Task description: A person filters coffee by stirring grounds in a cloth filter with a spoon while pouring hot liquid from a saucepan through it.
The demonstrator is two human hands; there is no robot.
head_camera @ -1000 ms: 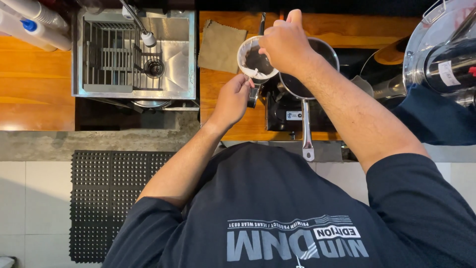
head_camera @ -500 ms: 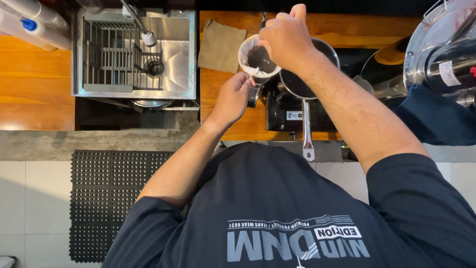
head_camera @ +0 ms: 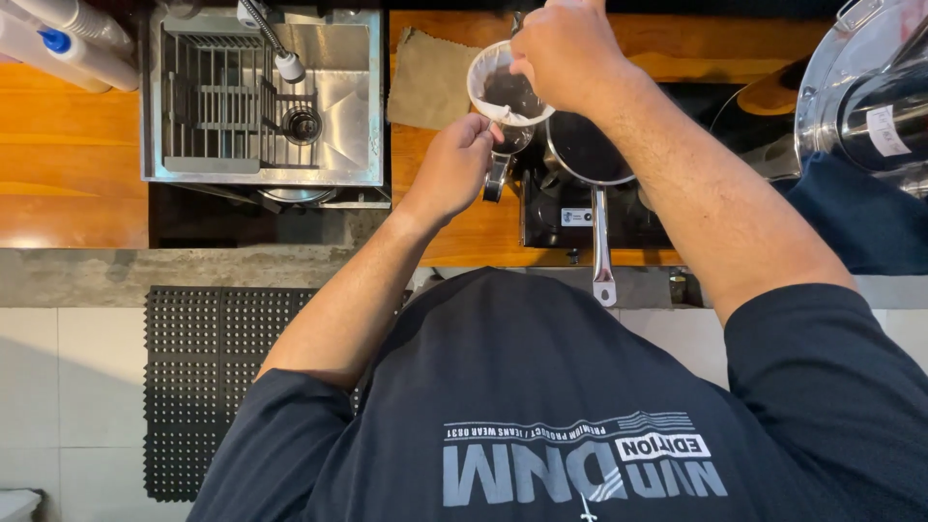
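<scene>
The cloth strainer point(head_camera: 505, 89), a white-rimmed filter sock with dark liquid and grounds inside, hangs above the wooden counter point(head_camera: 464, 232) just to the left of the saucepan point(head_camera: 585, 147), over a small metal cup point(head_camera: 503, 159) whose handle shows below it. Compared with a second ago it sits a little further from the pan and nearer the cup, so the straining seems to be under way over the cup rather than over the pan. The right hand point(head_camera: 561, 53) is closed around the far rim of the strainer, fingers curled over its edge. The left hand point(head_camera: 449, 169) is curled beside the cup and just under the strainer's rim; whether it grips the cup handle or the strainer's own handle cannot be told from here.

Counted outward: one strainer, one metal cup, one saucepan with one long steel handle point(head_camera: 601, 246) pointing toward the person, resting on one black burner point(head_camera: 565, 215). One brown cloth point(head_camera: 430, 77) lies flat on the counter between strainer and sink. One steel sink point(head_camera: 266, 97) holds one wire rack and one hose tap. Two white squeeze bottles point(head_camera: 72, 43) lie at the upper left, one large steel pot point(head_camera: 865, 92) stands at the right, and one black rubber mat point(head_camera: 227, 387) covers the floor.
</scene>
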